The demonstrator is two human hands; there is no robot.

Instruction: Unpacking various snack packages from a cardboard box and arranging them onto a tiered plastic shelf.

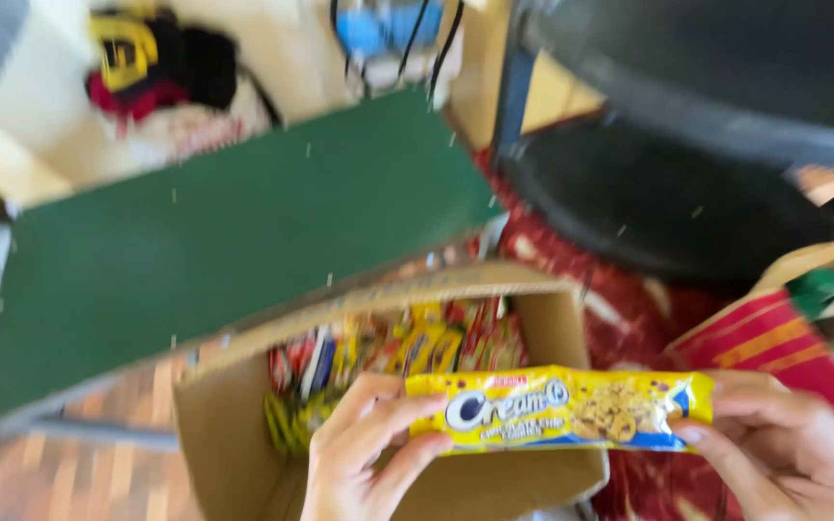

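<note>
Nearest to us, our left hand (364,453) grips the left end of a yellow biscuit pack (560,410), thumb on its front and fingers curled behind it. Our right hand (784,453) pinches the pack's right end between thumb and fingertips. The pack lies level between both hands, long side across, printed face up toward us, with a blue strip along its lower edge and a picture of chip cookies on the right half. It hangs just above the near rim of an open cardboard box (234,434).

Inside the box, behind the pack, we see a heap of more packs (407,347) in yellow, red and white wrappers, too blurred to sort out one by one. The box's far flap (436,289) stands up along its back edge.

To the right of the box lies a red patterned carpet (629,318), and at the right edge a red striped bag (774,338) sits just behind our right hand. To the left of the box the floor (69,473) shows a brownish tile pattern.

Beyond the box a broad green board (224,241) slants across the view. Further right stands a dark chair (668,193). At the far top left we make out a bundle (166,68) of yellow, black and red things against a pale wall, all blurred.
</note>
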